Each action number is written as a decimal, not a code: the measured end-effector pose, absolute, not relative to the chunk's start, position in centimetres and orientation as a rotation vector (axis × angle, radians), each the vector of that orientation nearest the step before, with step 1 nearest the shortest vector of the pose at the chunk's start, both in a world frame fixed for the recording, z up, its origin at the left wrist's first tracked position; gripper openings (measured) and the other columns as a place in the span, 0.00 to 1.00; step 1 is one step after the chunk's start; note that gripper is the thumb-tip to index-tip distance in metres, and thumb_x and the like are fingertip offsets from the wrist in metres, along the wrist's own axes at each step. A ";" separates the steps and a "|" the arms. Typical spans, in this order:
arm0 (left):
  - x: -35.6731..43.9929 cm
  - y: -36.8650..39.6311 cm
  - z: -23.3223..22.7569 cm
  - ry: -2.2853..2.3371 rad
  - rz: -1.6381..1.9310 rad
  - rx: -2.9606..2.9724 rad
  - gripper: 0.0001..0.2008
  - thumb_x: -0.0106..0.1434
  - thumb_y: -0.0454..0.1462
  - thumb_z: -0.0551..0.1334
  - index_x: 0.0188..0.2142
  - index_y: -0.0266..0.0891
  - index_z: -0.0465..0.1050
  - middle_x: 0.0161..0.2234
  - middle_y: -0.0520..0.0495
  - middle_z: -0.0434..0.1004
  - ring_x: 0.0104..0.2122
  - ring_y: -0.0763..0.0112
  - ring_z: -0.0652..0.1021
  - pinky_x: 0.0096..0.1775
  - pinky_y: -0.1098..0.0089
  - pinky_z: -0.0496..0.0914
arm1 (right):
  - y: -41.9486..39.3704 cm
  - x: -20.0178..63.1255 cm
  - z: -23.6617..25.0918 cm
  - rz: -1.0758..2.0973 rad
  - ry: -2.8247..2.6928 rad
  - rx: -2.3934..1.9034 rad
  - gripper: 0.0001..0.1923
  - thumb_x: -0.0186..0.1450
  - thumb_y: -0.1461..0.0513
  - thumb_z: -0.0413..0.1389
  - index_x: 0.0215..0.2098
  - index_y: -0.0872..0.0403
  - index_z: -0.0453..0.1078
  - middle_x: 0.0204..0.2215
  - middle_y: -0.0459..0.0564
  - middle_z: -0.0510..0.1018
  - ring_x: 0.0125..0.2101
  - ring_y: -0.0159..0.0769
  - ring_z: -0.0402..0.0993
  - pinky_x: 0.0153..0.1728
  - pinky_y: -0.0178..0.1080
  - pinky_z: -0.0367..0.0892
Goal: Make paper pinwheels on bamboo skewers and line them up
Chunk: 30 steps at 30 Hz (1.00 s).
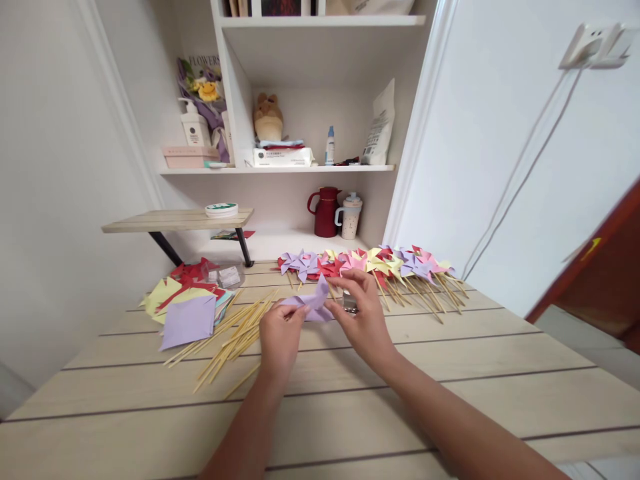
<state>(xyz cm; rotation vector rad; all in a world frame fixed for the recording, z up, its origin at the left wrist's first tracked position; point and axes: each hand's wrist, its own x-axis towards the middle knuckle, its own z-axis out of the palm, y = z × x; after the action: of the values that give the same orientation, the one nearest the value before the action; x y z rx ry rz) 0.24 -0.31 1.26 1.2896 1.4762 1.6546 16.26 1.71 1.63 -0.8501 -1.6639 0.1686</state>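
Note:
Both of my hands hold a purple paper piece [314, 303], partly folded, just above the wooden table [450, 373]. My left hand [280, 333] pinches its left side. My right hand [363, 313] grips the right side, fingers bent over the top flap. Left of my hands lies a loose pile of wooden sticks [235, 333]. Further left is a stack of paper squares [187, 313], purple on top with yellow and red beneath. A row of finished paper pinwheels [370, 263] on sticks lies behind my hands.
A small raised wooden shelf [177, 220] with a round tin stands at the back left. A red jug [325, 212] and a spotted cup [349, 217] sit under the white wall shelves. A small clear container [227, 275] rests near the red paper.

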 end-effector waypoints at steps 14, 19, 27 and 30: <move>0.7 -0.6 0.5 1.590 1.651 1.934 0.08 0.58 0.34 0.67 0.25 0.48 0.82 0.35 0.48 0.84 0.39 0.58 0.77 0.54 0.59 0.55 | 2.0 16.3 1.1 -0.119 -1.967 -0.992 0.12 0.59 0.61 0.68 0.42 0.48 0.78 0.66 0.56 0.61 0.65 0.58 0.55 0.59 0.59 0.54; 0.7 -0.8 0.5 1.756 1.503 2.277 0.10 0.64 0.34 0.62 0.30 0.46 0.81 0.37 0.50 0.84 0.39 0.63 0.78 0.51 0.58 0.58 | 2.3 16.3 1.1 -0.009 -1.950 -1.001 0.03 0.58 0.62 0.67 0.31 0.50 0.79 0.60 0.55 0.70 0.60 0.56 0.61 0.57 0.58 0.56; 0.9 -0.7 0.4 1.721 1.481 2.325 0.08 0.64 0.34 0.64 0.29 0.46 0.79 0.34 0.52 0.83 0.37 0.64 0.79 0.51 0.56 0.58 | 2.7 16.6 1.2 0.285 -1.879 -1.005 0.06 0.56 0.69 0.63 0.26 0.51 0.76 0.50 0.54 0.77 0.53 0.51 0.68 0.54 0.54 0.59; 1.0 -0.6 0.6 1.723 1.562 2.196 0.01 0.60 0.37 0.68 0.31 0.45 0.79 0.36 0.50 0.83 0.40 0.60 0.78 0.52 0.54 0.59 | 2.7 16.6 1.4 0.539 -1.794 -0.991 0.04 0.55 0.66 0.64 0.24 0.52 0.75 0.48 0.55 0.77 0.52 0.49 0.70 0.53 0.50 0.61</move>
<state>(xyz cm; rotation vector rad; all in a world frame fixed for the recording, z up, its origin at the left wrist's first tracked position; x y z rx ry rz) 0.97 -0.56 0.62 2.1957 1.7228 1.5618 16.65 2.69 1.40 -0.9907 -1.7940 0.5390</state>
